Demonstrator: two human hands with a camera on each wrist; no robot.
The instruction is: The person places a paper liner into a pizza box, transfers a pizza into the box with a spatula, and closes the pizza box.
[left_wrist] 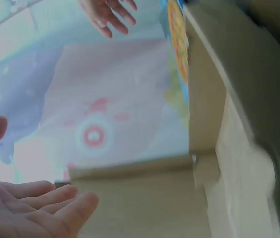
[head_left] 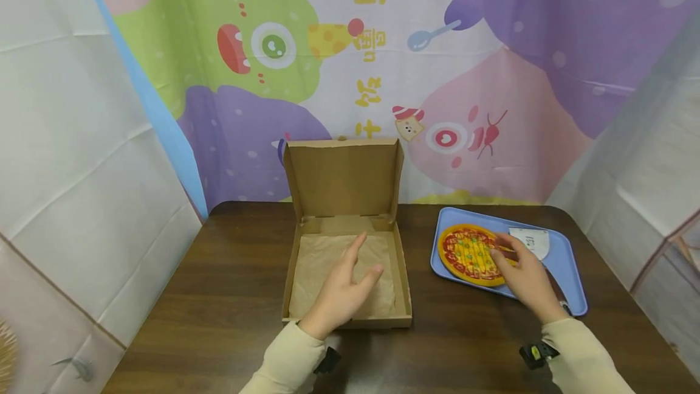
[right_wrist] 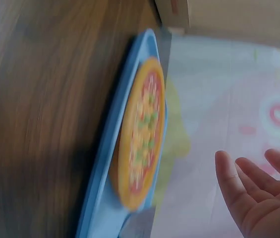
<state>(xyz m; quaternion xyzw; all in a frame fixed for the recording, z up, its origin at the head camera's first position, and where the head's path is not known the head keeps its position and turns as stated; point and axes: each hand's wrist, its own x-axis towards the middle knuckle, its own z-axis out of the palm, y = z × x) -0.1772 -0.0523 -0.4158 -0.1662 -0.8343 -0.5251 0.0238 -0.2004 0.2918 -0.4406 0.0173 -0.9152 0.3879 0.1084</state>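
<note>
An open cardboard pizza box (head_left: 404, 272) stands mid-table, its lid raised and a sheet of brown paper (head_left: 312, 260) lining its base. Over that paper I see my left hand (head_left: 341, 293), fingers extended, thumb apart, holding nothing. To the right a pizza (head_left: 465, 254) with yellow and red topping lies on a blue tray (head_left: 569, 260). My right hand (head_left: 525, 272) hovers above the pizza's right edge; the right wrist view shows its fingers (right_wrist: 231, 181) spread with nothing between them. A pale metal blade (head_left: 533, 241) with a dark handle lies on the tray, partly hidden by that hand.
The brown wooden table (head_left: 219, 297) carries the box and tray. Behind it hangs a cartoon-printed curtain (head_left: 339, 96), close to the box lid. White panels (head_left: 82, 138) flank the table on both sides.
</note>
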